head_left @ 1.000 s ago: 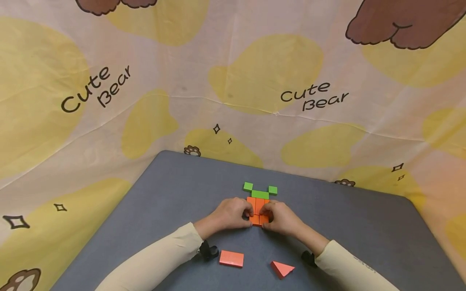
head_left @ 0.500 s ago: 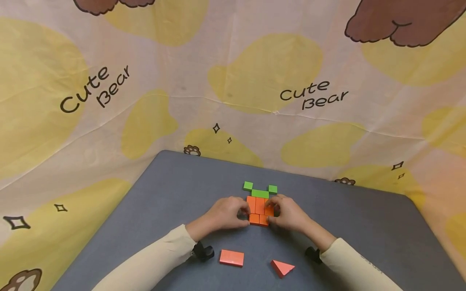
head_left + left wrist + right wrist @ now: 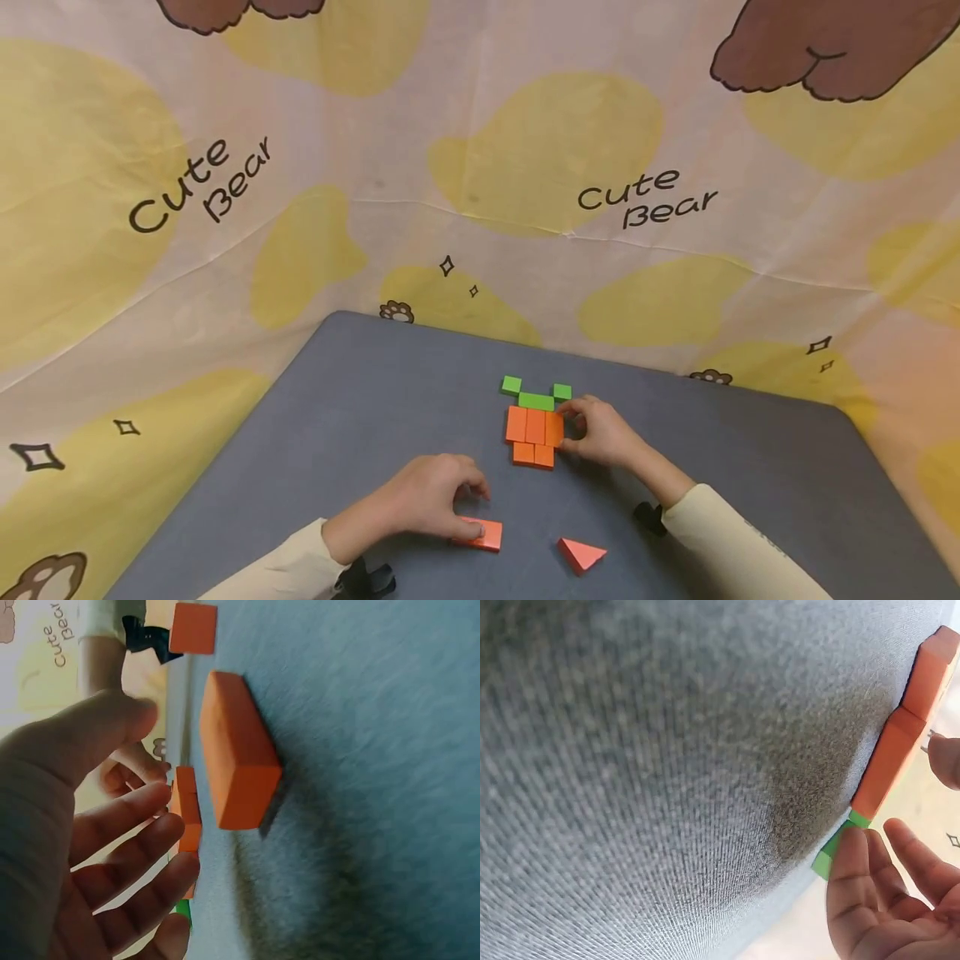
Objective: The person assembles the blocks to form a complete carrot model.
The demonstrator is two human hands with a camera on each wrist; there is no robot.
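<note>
My left hand (image 3: pixel 429 496) hovers over a coral rectangular block (image 3: pixel 491 537), its thumb overlapping the block's top in the head view. The left wrist view shows the loosely spread fingers (image 3: pixel 142 847) apart from that block (image 3: pixel 238 742), gripping nothing. At the upper right, my right hand (image 3: pixel 600 431) stays beside a flat figure of orange blocks (image 3: pixel 535 427). Its fingertips are right at the side of the rightmost orange block (image 3: pixel 554 427), thumb and fingers apart. Above the orange rows lie a green bar (image 3: pixel 536 402) and two green squares, left (image 3: pixel 512 385) and right (image 3: pixel 562 392).
A coral triangular block (image 3: pixel 580 556) lies near the front, right of the rectangular one. Everything rests on a grey-blue table (image 3: pixel 375 375) with rounded back corners. A printed cloth (image 3: pixel 510 150) hangs directly behind and beside it.
My left hand has left the orange blocks and moved down and left to the coral rectangular block. My right hand has shifted slightly right, uncovering more of the right orange block.
</note>
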